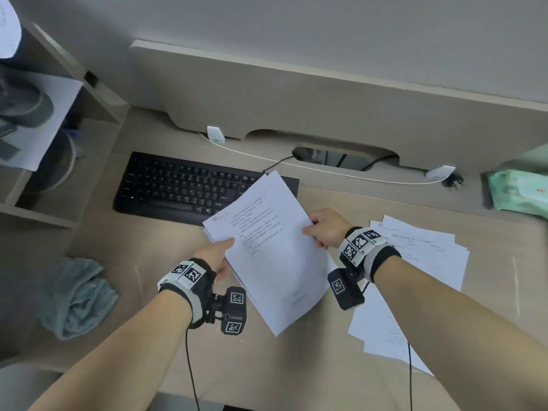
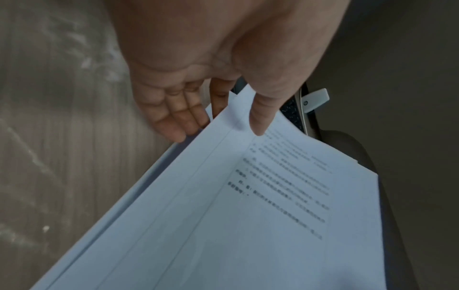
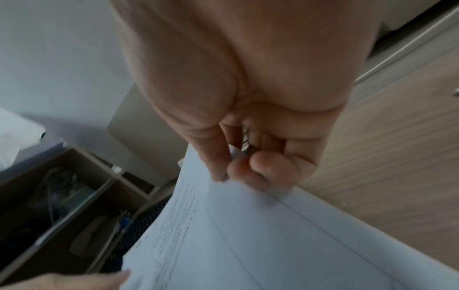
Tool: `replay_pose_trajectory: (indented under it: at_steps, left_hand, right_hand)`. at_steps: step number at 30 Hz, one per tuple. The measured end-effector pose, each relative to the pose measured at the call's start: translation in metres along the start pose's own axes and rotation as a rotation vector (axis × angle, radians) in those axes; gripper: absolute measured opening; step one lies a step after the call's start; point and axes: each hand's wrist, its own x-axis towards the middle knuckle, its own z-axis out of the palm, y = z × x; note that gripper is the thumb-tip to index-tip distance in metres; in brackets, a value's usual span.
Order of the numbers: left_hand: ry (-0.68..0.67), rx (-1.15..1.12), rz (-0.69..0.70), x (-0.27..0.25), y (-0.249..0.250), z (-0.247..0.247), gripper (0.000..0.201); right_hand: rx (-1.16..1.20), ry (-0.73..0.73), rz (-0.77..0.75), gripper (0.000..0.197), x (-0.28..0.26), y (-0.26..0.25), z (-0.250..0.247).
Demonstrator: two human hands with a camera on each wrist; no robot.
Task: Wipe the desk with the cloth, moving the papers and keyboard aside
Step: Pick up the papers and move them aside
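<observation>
I hold a stack of white printed papers [image 1: 272, 247] above the middle of the desk [image 1: 148, 241], tilted. My left hand [image 1: 218, 255] pinches its left edge, thumb on top [image 2: 258, 117] and fingers underneath [image 2: 178, 119]. My right hand [image 1: 326, 228] grips the right edge, thumb and curled fingers [image 3: 248, 168] on the sheets [image 3: 248, 235]. More loose papers [image 1: 421, 277] lie spread on the desk under my right forearm. A black keyboard [image 1: 184, 188] sits behind the held stack, partly hidden by it. A crumpled grey-blue cloth [image 1: 77, 298] lies at the desk's left front.
A raised shelf panel [image 1: 326, 93] runs along the back, with a white cable [image 1: 326, 170] and two white plugs below it. A green wipes packet [image 1: 519, 191] lies far right. Open cubbies [image 1: 44, 143] with clutter stand at the left.
</observation>
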Motion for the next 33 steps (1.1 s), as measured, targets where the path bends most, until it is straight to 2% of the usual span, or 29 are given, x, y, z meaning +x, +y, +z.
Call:
replay_pose_trajectory:
  at_steps: [3,5,7,10,13,16,19,21,27,29,33]
  left_hand:
    - [-0.002,0.104,0.043,-0.011,0.002,0.02,0.044]
    - [-0.001,0.159,0.091,-0.021,0.005,0.036,0.03]
    - [-0.021,0.202,0.136,-0.029,0.004,0.062,0.025]
    - [-0.064,0.256,0.19,-0.039,-0.002,0.107,0.023]
    - [-0.143,0.35,0.182,-0.049,-0.015,0.161,0.026]
    - [-0.2,0.391,0.167,-0.063,-0.033,0.209,0.026]
    - [-0.177,0.47,0.202,-0.072,-0.047,0.248,0.026]
    - [-0.127,0.525,0.243,-0.075,-0.052,0.266,0.032]
    - [-0.054,0.529,0.262,-0.078,-0.057,0.29,0.046]
    - [-0.063,0.524,0.245,-0.079,-0.059,0.297,0.043]
    - [-0.124,0.47,0.191,-0.08,-0.066,0.308,0.035]
  right_hand:
    - [0.101,0.049,0.016,0.012,-0.017,0.017,-0.022]
    - [0.208,0.102,0.063,0.016,-0.03,0.034,-0.038]
    - [0.266,0.192,0.107,0.016,-0.049,0.062,-0.059]
    - [0.253,0.277,0.198,0.02,-0.079,0.113,-0.089]
    - [0.287,0.375,0.308,0.028,-0.111,0.168,-0.111]
    - [0.273,0.479,0.424,0.023,-0.133,0.211,-0.121]
    - [0.263,0.51,0.503,0.01,-0.143,0.246,-0.122]
    - [0.255,0.505,0.51,0.016,-0.145,0.268,-0.121]
    - [0.269,0.522,0.529,0.019,-0.144,0.287,-0.111]
    - [0.304,0.536,0.527,0.022,-0.141,0.286,-0.109]
    - [0.454,0.491,0.534,0.04,-0.13,0.284,-0.104]
